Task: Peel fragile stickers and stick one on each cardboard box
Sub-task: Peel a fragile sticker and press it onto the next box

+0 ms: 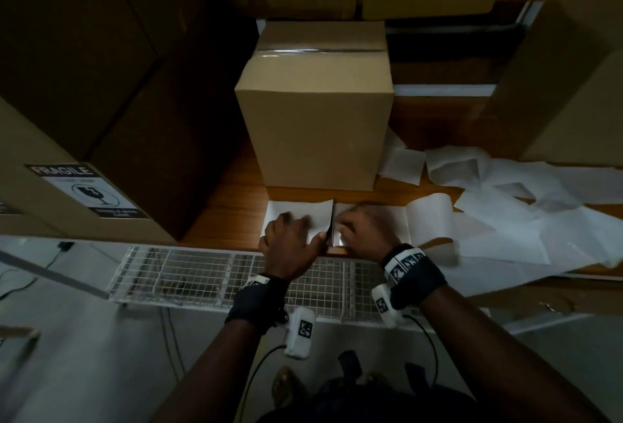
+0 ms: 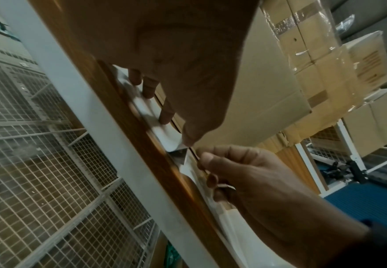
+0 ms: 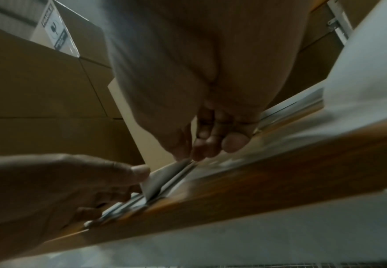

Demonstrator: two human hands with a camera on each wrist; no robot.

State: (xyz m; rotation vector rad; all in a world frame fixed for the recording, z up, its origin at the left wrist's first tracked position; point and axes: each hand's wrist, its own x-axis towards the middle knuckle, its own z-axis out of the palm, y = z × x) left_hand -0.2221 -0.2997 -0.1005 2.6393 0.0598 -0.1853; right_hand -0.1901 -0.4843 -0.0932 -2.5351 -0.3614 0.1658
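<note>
A white sticker strip (image 1: 296, 212) lies along the near edge of the wooden table (image 1: 232, 193). My left hand (image 1: 295, 225) presses it flat with straight fingers (image 2: 166, 116), thumb at the lifted sticker. My right hand (image 1: 347, 228) pinches the raised edge of a fragile sticker (image 1: 332, 225) between thumb and forefinger (image 3: 196, 150); the flap (image 3: 162, 176) stands up between both hands, its print hidden. Just behind the strip a plain taped cardboard box (image 1: 317, 126) stands upright. At the left, another box (image 1: 40, 186) carries a fragile sticker (image 1: 89, 191).
Loose white backing sheets (image 1: 505, 213) litter the table to the right. More cardboard boxes (image 1: 566, 85) crowd the right, back and left. A white wire-mesh shelf (image 1: 209, 274) juts out below the table edge, with cables on the floor beneath.
</note>
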